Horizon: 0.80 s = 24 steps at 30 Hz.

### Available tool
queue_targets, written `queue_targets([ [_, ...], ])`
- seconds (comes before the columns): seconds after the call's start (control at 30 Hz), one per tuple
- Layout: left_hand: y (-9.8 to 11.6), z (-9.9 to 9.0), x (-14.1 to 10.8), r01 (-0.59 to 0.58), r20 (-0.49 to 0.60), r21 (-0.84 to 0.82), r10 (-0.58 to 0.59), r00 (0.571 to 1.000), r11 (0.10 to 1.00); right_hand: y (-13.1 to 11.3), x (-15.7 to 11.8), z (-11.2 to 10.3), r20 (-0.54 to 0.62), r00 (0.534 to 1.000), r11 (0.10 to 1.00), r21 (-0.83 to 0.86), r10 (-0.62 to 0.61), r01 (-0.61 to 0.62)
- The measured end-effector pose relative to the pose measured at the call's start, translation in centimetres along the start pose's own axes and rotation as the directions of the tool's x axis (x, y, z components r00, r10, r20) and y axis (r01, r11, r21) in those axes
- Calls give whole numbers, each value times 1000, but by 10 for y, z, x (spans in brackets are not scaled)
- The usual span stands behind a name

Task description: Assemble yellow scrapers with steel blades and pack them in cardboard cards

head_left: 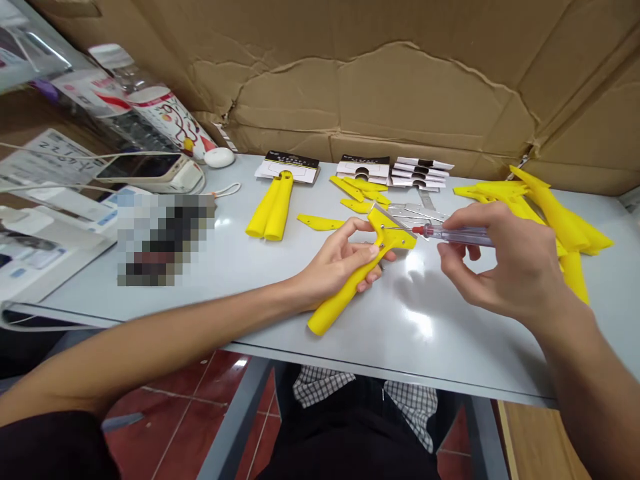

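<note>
My left hand (345, 257) is closed around a yellow scraper (345, 290) with a metal blade edge along its wide head. Its handle slants down toward the table's front edge. In my right hand (510, 260) is a screwdriver (457, 235) with a clear handle and a red collar. The thin shaft points left, its tip at a screw on the scraper's head. Behind the scraper lie loose yellow head plates (320, 223) and flat metal blades (413, 212).
Two yellow handles (273, 210) lie by black-and-white cards (287, 167); more cards (420, 175) are stacked beside. A yellow pile of scraper parts (565, 213) sits at right. Bottles (170, 120), a phone (143, 167) and boxes stand left. Cardboard (375, 93) walls the back.
</note>
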<state>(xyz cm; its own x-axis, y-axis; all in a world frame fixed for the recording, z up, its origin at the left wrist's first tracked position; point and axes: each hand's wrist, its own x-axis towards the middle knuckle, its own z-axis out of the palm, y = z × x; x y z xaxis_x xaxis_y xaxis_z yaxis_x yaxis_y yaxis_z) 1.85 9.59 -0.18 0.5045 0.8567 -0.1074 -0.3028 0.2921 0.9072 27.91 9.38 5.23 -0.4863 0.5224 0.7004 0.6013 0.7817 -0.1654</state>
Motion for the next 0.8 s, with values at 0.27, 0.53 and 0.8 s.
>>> queue_targets([
  [0.27, 0, -1, 0, -10, -6, 3, 10, 1000, 1000, 8, 1, 2, -75, 997, 981, -194, -8, -7],
  [0.53, 2, 1, -1, -14, -13, 10, 14, 1000, 1000, 0, 2, 0, -19, 998, 995, -83, 54, -56],
  [0.8, 0, 0, -1, -20, -11, 23, 20, 1000, 1000, 3, 2, 2, -74, 996, 962, -264, 54, -71],
])
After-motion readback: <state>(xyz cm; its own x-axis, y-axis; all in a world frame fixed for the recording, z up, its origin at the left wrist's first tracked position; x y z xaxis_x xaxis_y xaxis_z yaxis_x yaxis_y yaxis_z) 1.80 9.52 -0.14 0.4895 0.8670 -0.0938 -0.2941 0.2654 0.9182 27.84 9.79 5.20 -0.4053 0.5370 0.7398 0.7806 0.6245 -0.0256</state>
